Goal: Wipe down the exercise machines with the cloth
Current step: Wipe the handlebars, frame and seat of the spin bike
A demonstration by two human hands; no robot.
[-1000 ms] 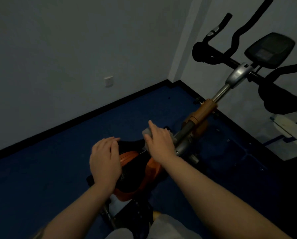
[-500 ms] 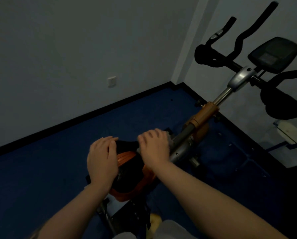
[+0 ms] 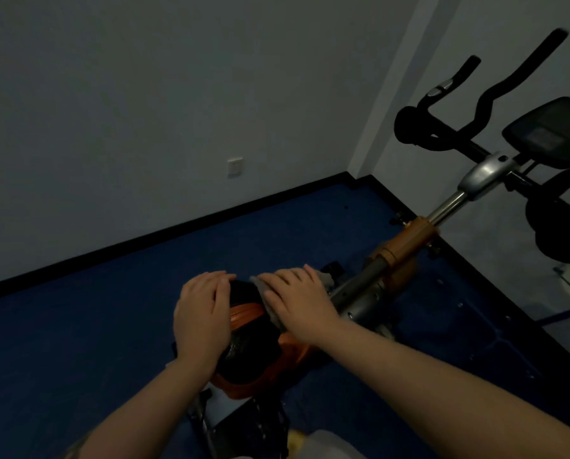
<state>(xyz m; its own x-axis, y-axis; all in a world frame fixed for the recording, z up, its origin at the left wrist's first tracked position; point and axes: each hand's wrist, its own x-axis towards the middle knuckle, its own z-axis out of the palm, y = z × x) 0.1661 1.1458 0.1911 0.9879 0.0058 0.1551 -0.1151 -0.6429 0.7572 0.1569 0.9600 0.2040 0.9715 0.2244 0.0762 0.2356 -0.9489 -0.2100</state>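
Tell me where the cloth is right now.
The cloth lies under the right hand on the front of the bike saddle, centre of the head view, beside the left hand.

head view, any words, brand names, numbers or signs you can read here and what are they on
None can be read.
console screen on the exercise bike: a pale panel, too dim and blurred for any digits or words.
saddle: a faint pale mark beside the left hand, too small and dark to read.
wall plate: no legible marking.
cloth under the right hand: no print visible.
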